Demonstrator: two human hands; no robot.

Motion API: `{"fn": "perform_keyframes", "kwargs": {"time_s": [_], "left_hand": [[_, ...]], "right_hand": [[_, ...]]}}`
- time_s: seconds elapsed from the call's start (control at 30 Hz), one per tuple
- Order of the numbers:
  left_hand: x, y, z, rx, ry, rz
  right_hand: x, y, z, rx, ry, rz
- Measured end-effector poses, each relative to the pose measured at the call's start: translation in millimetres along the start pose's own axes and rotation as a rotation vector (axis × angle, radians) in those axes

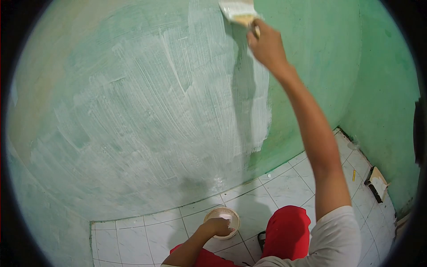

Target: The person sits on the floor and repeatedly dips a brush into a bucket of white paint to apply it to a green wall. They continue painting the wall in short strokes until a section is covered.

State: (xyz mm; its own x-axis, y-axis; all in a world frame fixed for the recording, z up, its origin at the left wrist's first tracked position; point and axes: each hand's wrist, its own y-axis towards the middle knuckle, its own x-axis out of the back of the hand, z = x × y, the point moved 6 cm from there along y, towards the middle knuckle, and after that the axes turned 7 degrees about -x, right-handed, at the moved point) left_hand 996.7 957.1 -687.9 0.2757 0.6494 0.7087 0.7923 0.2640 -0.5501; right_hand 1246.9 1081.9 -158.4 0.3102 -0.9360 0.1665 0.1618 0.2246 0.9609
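Note:
My right hand [269, 46] is raised high against the wall, its fingers closed round the handle of a wide paintbrush [242, 19]. White paint coats the bristles, which meet the wall near the top of the view. Low down by my knees, my left hand [219, 227] is closed at a round, pale tub [239, 218] with white paint inside. That hand covers the tub's left side, and its fingers reach over the rim. The green wall [307, 84] carries broad, streaky white strokes [178, 102] to the left of the brush.
White tiles [289, 187] cover the floor up to the wall's foot. A dark-edged, paint-marked block [378, 184] leans at the right wall, near a small yellow stick [354, 175]. My red-clad knee [289, 231] rises just right of the tub.

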Motion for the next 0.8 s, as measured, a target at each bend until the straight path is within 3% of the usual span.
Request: {"fn": "perform_keyframes", "kwargs": {"time_s": [0.27, 0.33, 0.4, 0.47, 0.53, 0.6, 0.67, 0.7, 0.77, 0.8], "left_hand": [[10, -22, -13, -0.045, 0.014, -0.095], [7, -26, -16, 0.053, 0.005, 0.05], [2, -27, -13, 0.058, 0.008, 0.037], [4, -32, -18, 0.003, -0.001, -0.076], [1, -36, -18, 0.02, 0.0, -0.041], [-3, -32, -16, 0.042, 0.003, -0.033], [-3, -33, -16, 0.052, -0.008, -0.04], [-1, -35, -15, 0.068, -0.012, -0.049], [1, -37, -13, 0.071, 0.0, -0.047], [2, -38, -11, 0.076, 0.006, -0.051]], "right_hand": [[8, -129, -11, -0.212, -0.059, 0.371], [23, -147, -9, -0.22, -0.085, 0.426], [32, -150, -14, -0.224, -0.096, 0.48], [30, -149, -26, -0.136, -0.258, 0.72], [8, -125, -43, -0.189, -0.343, 1.021], [-15, -76, -45, -0.244, -0.336, 1.108], [-13, -13, -11, -0.184, -0.46, 1.111], [-15, 18, -11, -0.256, -0.415, 1.148], [-25, 87, -25, -0.244, -0.502, 1.067], [-6, 115, -18, -0.376, -0.422, 0.959]]}}
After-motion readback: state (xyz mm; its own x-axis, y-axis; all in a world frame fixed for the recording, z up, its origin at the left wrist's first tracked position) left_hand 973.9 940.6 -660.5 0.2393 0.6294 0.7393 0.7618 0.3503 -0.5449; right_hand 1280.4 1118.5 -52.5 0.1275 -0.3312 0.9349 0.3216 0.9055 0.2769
